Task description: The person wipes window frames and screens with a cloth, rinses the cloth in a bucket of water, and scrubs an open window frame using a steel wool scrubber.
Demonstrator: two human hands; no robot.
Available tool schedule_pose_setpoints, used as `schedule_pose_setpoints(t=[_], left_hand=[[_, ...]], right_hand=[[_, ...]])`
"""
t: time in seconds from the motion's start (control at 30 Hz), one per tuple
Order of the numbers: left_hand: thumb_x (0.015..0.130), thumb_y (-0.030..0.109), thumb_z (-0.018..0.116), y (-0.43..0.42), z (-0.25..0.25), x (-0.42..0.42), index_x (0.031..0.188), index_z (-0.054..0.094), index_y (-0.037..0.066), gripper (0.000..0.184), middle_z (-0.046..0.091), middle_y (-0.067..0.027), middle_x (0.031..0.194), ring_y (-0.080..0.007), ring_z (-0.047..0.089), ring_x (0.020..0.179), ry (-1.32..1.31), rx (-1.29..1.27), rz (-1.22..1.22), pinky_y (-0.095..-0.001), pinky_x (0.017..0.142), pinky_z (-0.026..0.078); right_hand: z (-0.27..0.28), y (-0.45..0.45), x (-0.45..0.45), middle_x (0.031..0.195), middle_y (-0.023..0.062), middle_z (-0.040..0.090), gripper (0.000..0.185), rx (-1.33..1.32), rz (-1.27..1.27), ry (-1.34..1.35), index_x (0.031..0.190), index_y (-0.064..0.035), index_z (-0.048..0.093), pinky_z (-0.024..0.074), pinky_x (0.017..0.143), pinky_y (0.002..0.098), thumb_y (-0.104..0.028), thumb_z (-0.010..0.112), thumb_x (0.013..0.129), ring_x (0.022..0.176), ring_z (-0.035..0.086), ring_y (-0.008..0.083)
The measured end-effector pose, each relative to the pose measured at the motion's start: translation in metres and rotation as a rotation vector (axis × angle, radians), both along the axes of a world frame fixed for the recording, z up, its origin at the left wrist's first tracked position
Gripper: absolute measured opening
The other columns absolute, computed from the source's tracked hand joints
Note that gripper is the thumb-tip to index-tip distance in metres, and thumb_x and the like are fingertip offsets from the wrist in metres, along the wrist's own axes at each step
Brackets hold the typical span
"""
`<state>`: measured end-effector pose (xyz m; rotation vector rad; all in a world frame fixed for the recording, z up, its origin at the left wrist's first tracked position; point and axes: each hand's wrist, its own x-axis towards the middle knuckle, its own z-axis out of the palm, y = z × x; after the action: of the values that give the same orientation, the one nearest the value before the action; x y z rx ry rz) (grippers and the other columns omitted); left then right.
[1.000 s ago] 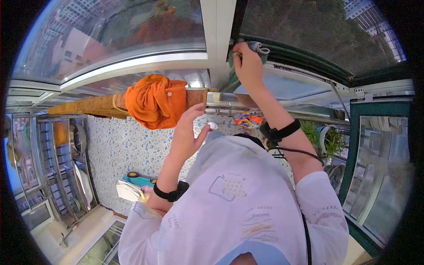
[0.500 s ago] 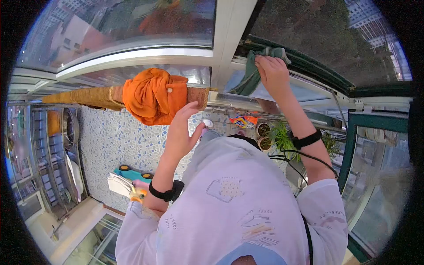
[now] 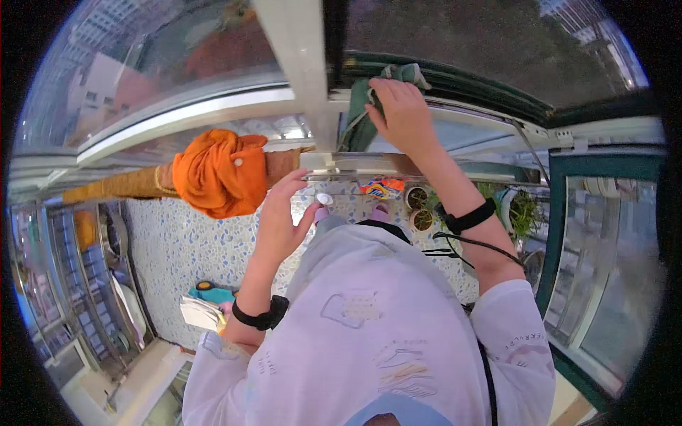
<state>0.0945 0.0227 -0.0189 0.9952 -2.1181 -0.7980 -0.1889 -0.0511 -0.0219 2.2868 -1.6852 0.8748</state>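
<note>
The right hand [image 3: 403, 117]'s grip is closing around a green cloth [image 3: 362, 121] at the window frame [image 3: 472, 92]; the left hand [image 3: 279, 224] is hovering, loosely spread, near the brown covering [image 3: 279, 165].

Looks like home balcony: window frames [image 3: 192, 111], bldgs [image 3: 106, 82] outside, potted plants [image 3: 524, 213], speckled flr [image 3: 170, 241] (w/ teal toy [image 3: 219, 293]).

Twelve o'clock: a crumpled green fabric cloth [image 3: 361, 129]; ten: a solid-orange fabric bundle [image 3: 219, 174]; eight: a pale, blue-speckled hard floor [image 3: 220, 268]; six: a white printed T-shirt [image 3: 362, 341].
</note>
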Motion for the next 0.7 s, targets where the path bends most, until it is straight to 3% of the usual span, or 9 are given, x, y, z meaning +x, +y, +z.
schedule_pose_setpoints(t=[0.27, 0.43, 0.47, 0.57, 0.7], left_hand=[[0.078, 0.008, 0.072, -0.011, 0.002, -0.036, 0.114, 0.049, 0.003, 0.043, 0.056, -0.0177, 0.127, -0.0360, 0.054, 0.115, -0.023, -0.013, -0.109, -0.0411, 0.096, 0.044], [0.078, 0.008, 0.072, -0.011, 0.005, -0.057, 0.113, 0.049, 0.004, 0.042, 0.055, -0.0173, 0.128, -0.0361, 0.053, 0.115, -0.047, -0.030, -0.187, -0.0418, 0.096, 0.043], [0.078, 0.008, 0.072, -0.011, 0.006, -0.060, 0.113, 0.049, 0.004, 0.042, 0.055, -0.0173, 0.128, -0.0361, 0.053, 0.115, -0.042, -0.035, -0.201, -0.0418, 0.096, 0.043], [0.080, 0.002, 0.069, -0.013, 0.012, -0.065, 0.118, 0.046, 0.004, 0.045, 0.051, -0.0190, 0.132, -0.0349, 0.049, 0.122, -0.091, -0.013, -0.253, -0.0409, 0.101, 0.039], [0.079, 0.006, 0.070, -0.013, 0.013, -0.067, 0.112, 0.049, 0.004, 0.039, 0.054, -0.0189, 0.128, -0.0367, 0.053, 0.114, -0.075, -0.050, -0.215, -0.0420, 0.096, 0.043]], right_hand=[[0.004, 0.053, -0.112, 0.110, 0.0125, 0.061, 0.047, 0.005, -0.266, 0.128, 0.115, -0.0042, 0.056, 0.0431, 0.089, 0.0430, -0.029, 0.072, 0.079, 0.102, 0.057, 0.0315], [0.010, 0.089, -0.200, 0.104, 0.0124, 0.066, 0.047, 0.068, -0.582, 0.337, 0.115, -0.0049, 0.059, 0.0417, 0.089, 0.0441, -0.043, 0.060, 0.088, 0.099, 0.062, 0.0289], [0.007, 0.092, -0.223, 0.099, 0.0134, 0.068, 0.045, 0.115, -0.652, 0.345, 0.114, -0.0051, 0.060, 0.0427, 0.087, 0.0440, -0.044, 0.051, 0.094, 0.095, 0.064, 0.0296], [0.006, 0.100, -0.262, 0.093, 0.0103, 0.068, 0.041, 0.148, -0.781, 0.365, 0.105, -0.0088, 0.061, 0.0420, 0.084, 0.0468, -0.045, 0.046, 0.095, 0.089, 0.064, 0.0268], [0.017, 0.091, -0.271, 0.088, 0.0113, 0.066, 0.025, 0.236, -0.865, 0.384, 0.095, -0.0097, 0.059, 0.0448, 0.078, 0.0474, -0.032, 0.048, 0.095, 0.085, 0.064, 0.0278]])
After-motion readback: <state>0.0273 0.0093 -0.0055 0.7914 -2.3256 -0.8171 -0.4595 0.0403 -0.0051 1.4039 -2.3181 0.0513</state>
